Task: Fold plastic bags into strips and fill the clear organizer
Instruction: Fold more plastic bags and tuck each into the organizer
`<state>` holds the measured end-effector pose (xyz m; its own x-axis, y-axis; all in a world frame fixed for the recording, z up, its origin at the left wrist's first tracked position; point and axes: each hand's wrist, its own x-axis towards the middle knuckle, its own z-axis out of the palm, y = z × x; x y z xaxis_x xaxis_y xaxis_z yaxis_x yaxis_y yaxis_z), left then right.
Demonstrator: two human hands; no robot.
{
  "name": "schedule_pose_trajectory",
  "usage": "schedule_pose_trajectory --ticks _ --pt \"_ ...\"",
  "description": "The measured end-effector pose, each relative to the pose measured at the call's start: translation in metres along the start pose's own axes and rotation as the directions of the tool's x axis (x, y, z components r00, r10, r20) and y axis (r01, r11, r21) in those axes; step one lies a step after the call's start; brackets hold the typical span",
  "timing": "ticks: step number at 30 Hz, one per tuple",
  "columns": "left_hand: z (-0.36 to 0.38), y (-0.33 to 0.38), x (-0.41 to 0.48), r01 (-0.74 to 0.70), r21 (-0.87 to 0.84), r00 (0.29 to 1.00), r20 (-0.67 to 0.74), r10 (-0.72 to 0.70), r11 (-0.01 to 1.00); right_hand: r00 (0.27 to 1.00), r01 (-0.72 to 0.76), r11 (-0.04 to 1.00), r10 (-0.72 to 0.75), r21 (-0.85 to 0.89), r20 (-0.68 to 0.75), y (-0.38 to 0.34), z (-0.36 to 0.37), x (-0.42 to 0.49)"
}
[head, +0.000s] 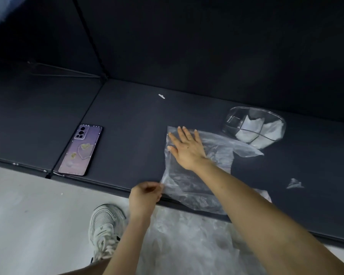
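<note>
Plainly the step in hand is flattening the clear plastic bag before its first lengthwise fold, which looks like an early step for this bag. The bag lies on the dark padded surface near the front edge. Its near end hangs a little over that edge at six o'clock, and a loose flap trails off toward three o'clock. The right hand rests flat on the far half of the bag, fingers spread and straight, palm pressing the film down. The left hand pinches the bag's near-left corner between thumb and curled fingers, at about seven o'clock from the right hand. To do this well, the person would likely pull the pinched corner taut and sweep the flat palm outward from the middle so that trapped air escapes, since such thin film probably slides and puffs up readily. The trailing flap should be drawn in and squared before any crease is made, or the strip may come out uneven. The clear organizer stands at about two o'clock from the right hand, just beyond the bag's far-right edge. White folded bags fill some of its compartments and one on its left looks unfilled, so the task seems partly done. A phone in a purple case lies well apart at nine o'clock and a scrap of plastic at four o'clock. More crumpled plastic is heaped on the floor at six o'clock beside a white sneaker.
</note>
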<state>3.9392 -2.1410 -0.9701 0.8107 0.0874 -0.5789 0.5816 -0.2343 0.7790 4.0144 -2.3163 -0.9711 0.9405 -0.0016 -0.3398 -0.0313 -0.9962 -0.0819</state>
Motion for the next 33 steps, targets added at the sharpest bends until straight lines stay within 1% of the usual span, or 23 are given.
schedule_pose_trajectory --ticks 3,6,8,10,12,14,15,16,17,18,20,22,24,25,27,29,31,33 --pt "-0.002 -0.001 0.002 -0.014 0.03 1.0 -0.006 0.014 0.999 0.999 -0.034 0.999 0.033 -0.032 -0.04 -0.001 0.009 0.013" --pt "0.0 0.001 0.003 -0.013 -0.021 0.999 -0.033 0.012 1.0 0.997 -0.036 0.999 0.033 -0.039 -0.067 -0.006 0.011 0.023" --pt "0.0 0.005 0.003 0.015 -0.06 0.999 -0.043 -0.018 0.998 0.994 0.005 1.0 -0.004 0.006 -0.109 -0.006 0.006 0.026" --pt "-0.001 0.008 0.005 0.051 -0.098 0.998 -0.039 -0.055 0.994 0.975 0.07 0.989 -0.04 0.133 -0.217 -0.002 -0.004 0.021" --pt "-0.003 0.011 0.006 0.072 -0.122 0.997 -0.026 -0.076 0.99 0.921 0.124 0.958 -0.015 0.257 -0.389 0.006 -0.014 0.005" --pt "-0.004 0.015 0.006 0.079 -0.129 0.996 -0.017 -0.082 0.988 0.829 0.162 0.947 0.022 0.278 -0.559 0.02 -0.02 -0.021" --pt "-0.004 0.017 0.006 0.084 -0.134 0.996 -0.016 -0.087 0.987 0.794 0.172 0.95 0.022 0.259 -0.608 0.029 -0.02 -0.037" --pt "-0.004 0.019 0.006 0.091 -0.133 0.995 -0.016 -0.094 0.987 0.777 0.168 0.957 0.018 0.235 -0.629 0.038 -0.018 -0.055" --pt "-0.004 0.021 0.008 0.097 -0.122 0.995 -0.016 -0.1 0.988 0.776 0.148 0.966 0.019 0.212 -0.631 0.048 -0.015 -0.07" --pt "-0.003 0.023 0.008 0.1 -0.1 0.995 -0.016 -0.102 0.99 0.788 0.111 0.974 0.033 0.195 -0.615 0.06 -0.01 -0.087" --pt "-0.004 0.025 0.011 0.087 -0.044 0.996 -0.02 -0.088 0.995 0.83 0.004 0.98 0.108 0.2 -0.547 0.081 -0.001 -0.11" --pt "-0.003 0.027 0.011 0.07 0.011 0.997 -0.036 -0.069 0.998 0.879 -0.135 0.962 0.226 0.236 -0.419 0.098 0.006 -0.131" --pt "-0.002 0.032 0.012 0.051 0.057 0.996 -0.069 -0.047 0.997 0.91 -0.24 0.93 0.316 0.279 -0.27 0.11 0.011 -0.145" --pt "-0.001 0.034 0.012 0.042 0.071 0.996 -0.079 -0.037 0.997 0.913 -0.285 0.914 0.351 0.289 -0.21 0.113 0.013 -0.15" --pt "0.0 0.037 0.013 0.031 0.087 0.997 -0.076 -0.025 0.996 0.895 -0.381 0.882 0.427 0.278 -0.127 0.118 0.019 -0.156" --pt "0.002 0.035 0.014 0.029 0.093 0.998 -0.055 -0.024 0.995 0.869 -0.449 0.844 0.489 0.294 -0.077 0.12 0.023 -0.161" --pt "0.003 0.033 0.015 0.037 0.076 0.999 -0.033 -0.035 0.996 0.854 -0.467 0.802 0.518 0.373 -0.044 0.122 0.025 -0.165" --pt "0.003 0.032 0.015 0.064 -0.01 0.998 -0.02 -0.064 0.998 0.86 -0.457 0.769 0.51 0.447 0.001 0.122 0.026 -0.168"
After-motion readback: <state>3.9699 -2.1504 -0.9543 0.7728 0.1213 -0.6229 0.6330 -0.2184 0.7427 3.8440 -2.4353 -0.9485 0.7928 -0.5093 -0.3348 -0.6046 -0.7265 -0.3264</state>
